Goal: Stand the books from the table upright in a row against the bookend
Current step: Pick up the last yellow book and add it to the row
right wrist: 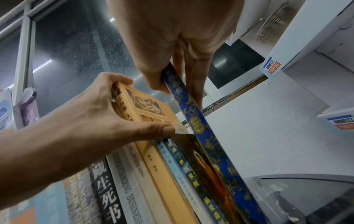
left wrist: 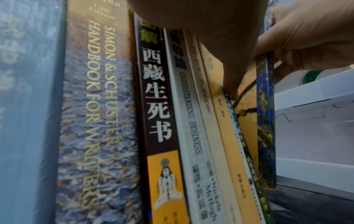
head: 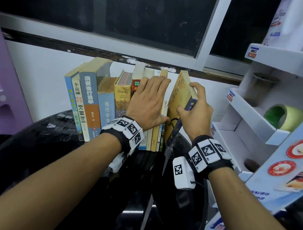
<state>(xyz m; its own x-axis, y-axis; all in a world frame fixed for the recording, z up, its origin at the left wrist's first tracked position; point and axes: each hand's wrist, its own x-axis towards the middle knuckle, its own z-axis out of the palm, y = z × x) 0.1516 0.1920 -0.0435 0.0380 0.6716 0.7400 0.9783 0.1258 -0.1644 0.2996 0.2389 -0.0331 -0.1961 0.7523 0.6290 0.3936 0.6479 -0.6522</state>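
Nearest, above the dark tabletop [head: 56, 143], the right hand [head: 195, 107] pinches a blue-spined book [head: 179, 99], tilted so its foot slots in at the row's right end. Beyond, the left hand [head: 148, 103] lies flat-fingered against the standing books [head: 93, 102] (bracing them upright). No bookend shows.

Row of books [head: 101, 108]: stands on the table [head: 40, 141], backs to the wall [head: 41, 65] under the window [head: 101, 6].
Your left hand [head: 148, 103]: lies on the row's right end.
Last book [head: 179, 106]: right of the row, leaning, in your right hand [head: 195, 107].
Shelf unit [head: 257, 113]: right of the table.
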